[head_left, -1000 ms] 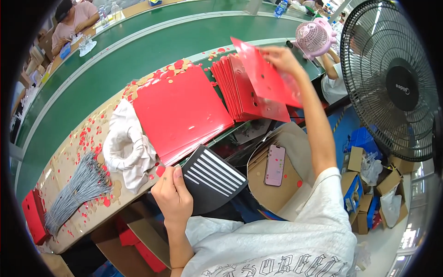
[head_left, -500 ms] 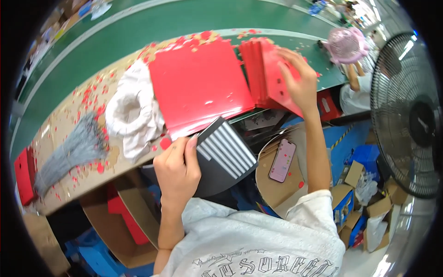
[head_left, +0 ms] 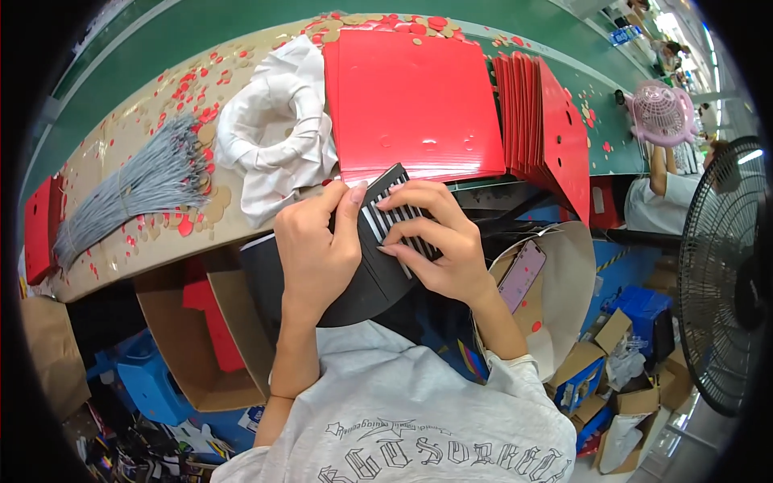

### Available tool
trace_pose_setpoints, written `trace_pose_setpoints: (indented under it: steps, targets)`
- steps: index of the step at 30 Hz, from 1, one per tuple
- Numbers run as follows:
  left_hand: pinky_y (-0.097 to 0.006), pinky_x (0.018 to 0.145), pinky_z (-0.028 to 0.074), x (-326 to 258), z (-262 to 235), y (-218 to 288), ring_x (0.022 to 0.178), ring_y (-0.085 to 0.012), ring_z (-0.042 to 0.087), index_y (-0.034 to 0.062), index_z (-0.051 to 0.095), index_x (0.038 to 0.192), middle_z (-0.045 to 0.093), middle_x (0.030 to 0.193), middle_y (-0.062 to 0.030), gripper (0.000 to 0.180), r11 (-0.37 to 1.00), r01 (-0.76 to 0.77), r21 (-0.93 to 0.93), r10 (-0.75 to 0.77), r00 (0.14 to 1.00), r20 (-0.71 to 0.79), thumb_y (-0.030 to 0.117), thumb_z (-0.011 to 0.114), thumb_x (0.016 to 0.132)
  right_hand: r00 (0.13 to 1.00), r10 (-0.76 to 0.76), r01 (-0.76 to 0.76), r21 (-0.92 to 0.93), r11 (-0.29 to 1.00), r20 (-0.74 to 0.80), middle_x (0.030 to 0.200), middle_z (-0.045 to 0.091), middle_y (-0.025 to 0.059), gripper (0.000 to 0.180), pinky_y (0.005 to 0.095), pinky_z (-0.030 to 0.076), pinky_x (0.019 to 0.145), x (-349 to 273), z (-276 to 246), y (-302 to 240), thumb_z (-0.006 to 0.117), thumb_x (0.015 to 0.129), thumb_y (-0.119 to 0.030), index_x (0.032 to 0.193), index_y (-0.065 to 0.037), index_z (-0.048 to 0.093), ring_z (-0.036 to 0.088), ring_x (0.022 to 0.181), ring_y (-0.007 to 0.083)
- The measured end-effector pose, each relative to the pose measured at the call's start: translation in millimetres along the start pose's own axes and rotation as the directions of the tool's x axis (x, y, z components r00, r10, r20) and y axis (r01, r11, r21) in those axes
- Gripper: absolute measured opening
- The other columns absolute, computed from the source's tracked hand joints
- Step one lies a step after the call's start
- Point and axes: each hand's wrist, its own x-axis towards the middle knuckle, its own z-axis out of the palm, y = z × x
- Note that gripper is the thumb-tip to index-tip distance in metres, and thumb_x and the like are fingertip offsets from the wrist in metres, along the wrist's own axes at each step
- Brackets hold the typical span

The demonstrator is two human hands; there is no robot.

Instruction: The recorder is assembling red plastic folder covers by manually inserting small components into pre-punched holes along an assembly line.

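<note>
- Left hand [head_left: 316, 245]: fingers curled over the left part of the black sheet with white stripes [head_left: 378, 241], thumb pressed on its top face near the far corner; grip closed on the sheet.
- Right hand [head_left: 439, 241]: fingers bent and laid flat across the striped area, fingertips meeting the left thumb; it clamps the sheet from the right side.
- The striped sheet sits at the near edge of the workbench [head_left: 145, 241], its far corner just overlapping the near edge of the flat red card stack [head_left: 419, 97].
- Right of that stack, a fanned row of red punched cards [head_left: 547, 121] leans on edge, close to the bench's right end.
- Left of the hands: crumpled white cloth [head_left: 270, 137] touching the flat stack; further left a bundle of grey cords [head_left: 137, 189]; at the far left edge a small red pile [head_left: 39, 225].
- Red and tan punch-out discs litter the bench top.
- Under the near edge: open brown carton [head_left: 233, 338] holding red pieces, left; tan curved bin with a phone [head_left: 522, 275], right.
- Black floor fan [head_left: 725, 282] at far right; pink small fan [head_left: 660, 113] beyond.
- Free room: green belt [head_left: 241, 24] on the far side.
</note>
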Motion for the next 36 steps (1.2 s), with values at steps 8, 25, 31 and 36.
trace_pose_setpoints:
  steps: [8, 25, 31, 36]
  targets:
    - [-0.041, 0.050, 0.036, 1.5, -1.5, -9.3, 0.050, -0.0355, 0.052, -0.0009, 0.063, 0.079, 0.052, 0.057, -0.0177, 0.019, 0.998, -0.020, -0.061, 0.021, 1.000, 0.005, 0.010, 0.063, 0.095, 0.999, 0.015, -0.017, -0.036, 0.999, -0.044, 0.115, 0.071, 0.0087, 0.030, 0.0426, 0.051, 0.096, -6.6, 11.3, 0.0, 0.084, 0.065, -0.003, 0.094, -0.007, 0.079, 0.063, 0.112, 0.0314]
    - [-0.051, 0.109, 0.039, 7.3, 52.1, -17.2, 0.135, -0.0404, 0.048, -0.0095, 0.061, 0.078, 0.055, 0.137, -0.0261, 0.019, 0.907, -0.351, 0.231, 0.337, 0.936, 0.099, 0.006, 0.068, 0.087, 0.910, 0.394, -0.399, 0.013, 0.917, 0.133, 0.113, 0.070, 0.0075, 0.015, 0.0297, 0.055, 0.083, 101.2, -23.7, 92.8, 0.073, 0.089, -0.013, 0.096, 0.000, 0.076, 0.069, 0.097, 0.0172]
    - [-0.054, 0.112, 0.038, 7.6, 56.2, -19.6, 0.135, -0.0418, 0.048, -0.0100, 0.062, 0.079, 0.058, 0.132, -0.0257, 0.019, 0.910, -0.342, 0.235, 0.322, 0.939, 0.119, 0.005, 0.065, 0.090, 0.920, 0.384, -0.381, -0.052, 0.923, 0.078, 0.106, 0.071, 0.0076, 0.013, 0.0321, 0.055, 0.081, 96.4, -13.0, 101.2, 0.075, 0.086, -0.013, 0.093, -0.002, 0.077, 0.069, 0.091, 0.0194]
    - [-0.055, 0.112, 0.036, 8.2, 57.2, -15.5, 0.135, -0.0405, 0.049, -0.0119, 0.065, 0.086, 0.058, 0.133, -0.0260, 0.019, 0.916, -0.305, 0.261, 0.282, 0.952, 0.122, 0.006, 0.064, 0.090, 0.978, 0.206, -0.207, -0.188, 0.960, -0.027, 0.102, 0.070, 0.0071, 0.013, 0.0314, 0.056, 0.073, 92.5, -4.5, 102.4, 0.079, 0.081, -0.011, 0.093, -0.005, 0.078, 0.070, 0.085, 0.0197]
